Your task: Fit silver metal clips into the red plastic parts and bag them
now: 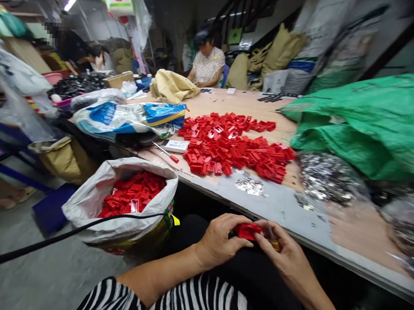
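In front of my lap, my left hand (220, 241) pinches a small red plastic piece (246, 231) between thumb and fingers. My right hand (282, 248) is closed at the piece's right end, its thumb touching or very near it. In the right fingers sits a thin tool with a yellowish end (275, 245), whose kind I cannot make out. A heap of similar red plastic pieces (224, 146) lies on the table ahead. By its near side is a small pile of shiny metal bits (250, 186).
A white woven sack (84, 200) of red pieces stands left of my knees, a black cable (69, 233) crossing before it. A red-handled screwdriver (169, 155) lies near the table edge. Right are clear-bagged metal parts (326, 178) and a green sack (362, 120). A person (209, 63) sits opposite.
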### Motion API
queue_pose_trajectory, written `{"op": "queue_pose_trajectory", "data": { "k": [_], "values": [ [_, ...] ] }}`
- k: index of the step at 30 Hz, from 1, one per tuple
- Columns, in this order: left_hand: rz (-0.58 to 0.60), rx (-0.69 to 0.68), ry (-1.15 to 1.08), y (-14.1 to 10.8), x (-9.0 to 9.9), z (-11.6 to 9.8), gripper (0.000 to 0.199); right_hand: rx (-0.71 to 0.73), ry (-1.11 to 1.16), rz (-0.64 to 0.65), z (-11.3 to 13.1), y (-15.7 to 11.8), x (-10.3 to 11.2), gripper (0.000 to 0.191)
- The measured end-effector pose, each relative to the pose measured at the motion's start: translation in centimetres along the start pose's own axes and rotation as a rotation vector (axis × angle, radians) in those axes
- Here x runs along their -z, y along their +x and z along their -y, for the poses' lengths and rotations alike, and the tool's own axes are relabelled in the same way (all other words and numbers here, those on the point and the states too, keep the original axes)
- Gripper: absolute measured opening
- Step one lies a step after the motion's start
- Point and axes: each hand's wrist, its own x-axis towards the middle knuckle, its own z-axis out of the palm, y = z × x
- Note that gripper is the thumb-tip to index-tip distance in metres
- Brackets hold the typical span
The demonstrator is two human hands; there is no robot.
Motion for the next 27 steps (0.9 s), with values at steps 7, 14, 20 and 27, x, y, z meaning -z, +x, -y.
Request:
{"op": "queue_pose_trajectory", "data": {
  "k": [7, 14, 20, 27],
  "values": [
    [0.005, 0.026, -0.068, -0.7, -0.1, -1.0, 0.026, 0.012, 0.083, 0.036, 1.2, -1.5, -0.3, 0.033],
    [0.053, 0.115, -0.14, -1.8, 0.0, -1.6, 0.026, -0.114, 0.295, 0.125, 1.4, -3.7, -1.0, 0.04],
    [0.147, 0.053, -0.019, -3.5, 0.2, -1.6, 0.025, -0.155, 0.433, 0.198, 0.5, -6.0, -1.6, 0.039],
    [0.205, -0.039, 0.028, -4.0, 0.6, -1.8, 0.024, -0.104, 0.465, 0.244, 0.7, -6.5, -1.4, 0.04]
  ]
}}
